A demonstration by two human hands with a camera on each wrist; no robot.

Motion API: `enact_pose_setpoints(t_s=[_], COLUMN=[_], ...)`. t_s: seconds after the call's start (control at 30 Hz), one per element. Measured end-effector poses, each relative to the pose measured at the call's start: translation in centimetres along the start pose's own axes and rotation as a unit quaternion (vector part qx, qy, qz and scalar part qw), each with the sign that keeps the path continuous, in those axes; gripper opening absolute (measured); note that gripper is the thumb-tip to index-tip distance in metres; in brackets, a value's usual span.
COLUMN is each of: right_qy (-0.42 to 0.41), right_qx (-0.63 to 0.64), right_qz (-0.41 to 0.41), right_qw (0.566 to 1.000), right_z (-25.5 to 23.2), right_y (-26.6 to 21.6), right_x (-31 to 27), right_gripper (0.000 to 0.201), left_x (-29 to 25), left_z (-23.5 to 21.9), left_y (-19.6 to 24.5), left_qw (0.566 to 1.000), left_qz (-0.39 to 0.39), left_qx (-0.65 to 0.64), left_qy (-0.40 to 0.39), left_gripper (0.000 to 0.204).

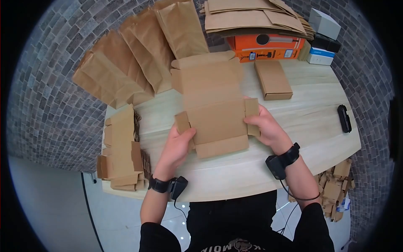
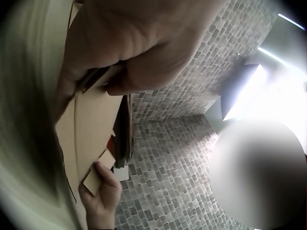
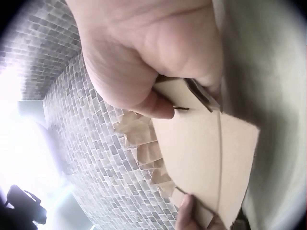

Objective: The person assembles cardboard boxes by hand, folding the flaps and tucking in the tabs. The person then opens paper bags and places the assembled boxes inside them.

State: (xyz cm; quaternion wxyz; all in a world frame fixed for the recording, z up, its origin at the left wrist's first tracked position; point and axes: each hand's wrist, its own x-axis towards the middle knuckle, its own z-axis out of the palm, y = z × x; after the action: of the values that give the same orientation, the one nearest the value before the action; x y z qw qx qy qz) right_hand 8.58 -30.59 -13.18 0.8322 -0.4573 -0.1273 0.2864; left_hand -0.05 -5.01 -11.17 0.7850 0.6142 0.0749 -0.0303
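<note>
A partly folded brown cardboard mailer box is held over the table between both hands. Its wide lid panel extends toward the back, and a front flap hangs toward the person. My left hand pinches the left side flap, thumb on the inside. On the opposite edge, my right hand grips the right side flap with its thumb over it. Close up in the right wrist view, the right thumb lies by a small slot in the cardboard. Most of the other fingers are hidden behind the flaps.
Flat box blanks are stacked at the table's left. Brown paper bags stand behind them. A closed cardboard box lies at right, near orange boxes under flat cardboard. A black object sits by the right edge.
</note>
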Motion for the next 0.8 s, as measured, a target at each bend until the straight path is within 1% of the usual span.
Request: enact_pose_setpoints(t_s=[0.03, 0.07, 0.13, 0.17, 0.2, 0.23, 0.3, 0.33, 0.37, 0.4, 0.43, 0.47, 0.5, 0.53, 0.57, 0.6, 0.63, 0.67, 0.7, 0.73, 0.77, 0.8], right_qy=[0.001, 0.000, -0.001, -0.010, -0.020, -0.021, -0.073, -0.074, -0.048, -0.021, -0.022, 0.000, 0.021, 0.019, 0.010, 0.001, -0.003, -0.005, -0.007, -0.008, 0.002, 0.014], right_qx=[-0.003, -0.009, -0.018, -0.020, -0.022, -0.025, -0.035, -0.041, -0.077, -0.113, -0.118, -0.143, -0.167, -0.171, -0.168, -0.166, -0.169, -0.161, -0.152, -0.154, -0.151, -0.149], right_qz=[0.004, 0.014, 0.032, 0.071, 0.112, 0.120, 0.189, 0.194, 0.166, 0.138, 0.143, 0.105, 0.066, 0.071, 0.048, 0.024, 0.026, 0.018, 0.009, 0.009, -0.002, -0.013], right_qw=[1.000, 1.000, 0.999, 0.997, 0.993, 0.992, 0.979, 0.977, 0.982, 0.984, 0.982, 0.984, 0.984, 0.983, 0.984, 0.986, 0.985, 0.987, 0.988, 0.988, 0.988, 0.989], right_z=[0.0, 0.0, -0.3, -0.6, -0.8, -0.6, 0.2, 0.2, 0.1, 0.5, 1.0, 1.6, 2.2, 2.3, 2.4, 2.4, 2.4, 2.5, 2.5, 2.6, 2.6, 2.7], right_y=[0.1, 0.3, 0.7, 0.9, 1.1, 0.8, -0.2, 0.1, 0.9, 1.3, 1.3, 1.1, 0.9, 0.8, 0.7, 0.6, 0.6, 0.7, 0.7, 0.8, 0.9, 1.0], right_x=[0.1, 0.1, 0.1, 0.2, 0.3, 0.3, 0.3, 0.6, 0.7, 0.7, 0.5, 0.2, 0.0, -0.2, -0.3, -0.3, -0.3, -0.4, -0.4, -0.3, -0.4, -0.4], right_gripper=[0.057, 0.060, 0.063, 0.063, 0.064, 0.064, 0.064, 0.064, 0.065, 0.067, 0.067, 0.068, 0.070, 0.070, 0.072, 0.074, 0.074, 0.075, 0.076, 0.076, 0.077, 0.078], left_x=[0.5, 1.0, 1.5, 1.4, 0.9, 0.5, 0.5, 0.5, 0.6, 0.6, 0.5, 0.5, 0.5, 0.5, 0.4, 0.5, 0.6, 1.0, 1.6, 1.9, 1.8, 1.4], left_z=[0.0, -0.3, -0.5, -0.9, -0.8, -0.8, -0.9, -0.8, -0.7, -0.5, -0.3, -0.1, 0.1, 0.1, -0.1, -0.3, -0.5, -0.9, -1.2, -1.5, -1.7, -1.3], left_y=[-0.7, -1.5, -2.3, -2.2, -1.0, -0.3, -0.3, -0.4, -0.7, -1.0, -1.3, -1.7, -1.9, -2.1, -1.9, -1.5, -1.2, -1.8, -2.4, -2.9, -3.2, -2.5], left_qw=[1.000, 1.000, 0.999, 0.999, 0.996, 0.990, 0.992, 0.993, 0.993, 0.995, 0.995, 0.996, 0.995, 0.994, 0.995, 0.993, 0.989, 0.989, 0.994, 0.986, 0.986, 0.987], left_qz=[-0.019, -0.021, -0.014, -0.015, -0.054, -0.093, -0.082, -0.071, -0.068, -0.065, -0.062, -0.061, -0.040, -0.019, -0.018, -0.039, -0.059, -0.057, 0.030, 0.117, 0.117, 0.114], left_qx=[-0.015, -0.021, -0.040, -0.046, -0.042, -0.039, -0.041, -0.035, -0.041, -0.020, 0.001, -0.005, 0.001, 0.007, 0.001, -0.027, -0.054, -0.057, 0.007, 0.071, 0.071, 0.078], left_qy=[-0.003, -0.003, -0.026, -0.023, -0.059, -0.095, -0.087, -0.084, -0.082, -0.078, -0.074, -0.071, -0.089, -0.105, -0.101, -0.112, -0.124, -0.122, -0.107, -0.092, -0.092, -0.079], left_gripper=[0.050, 0.050, 0.063, 0.063, 0.065, 0.066, 0.068, 0.069, 0.069, 0.070, 0.072, 0.072, 0.071, 0.070, 0.070, 0.069, 0.068, 0.068, 0.069, 0.070, 0.070, 0.071])
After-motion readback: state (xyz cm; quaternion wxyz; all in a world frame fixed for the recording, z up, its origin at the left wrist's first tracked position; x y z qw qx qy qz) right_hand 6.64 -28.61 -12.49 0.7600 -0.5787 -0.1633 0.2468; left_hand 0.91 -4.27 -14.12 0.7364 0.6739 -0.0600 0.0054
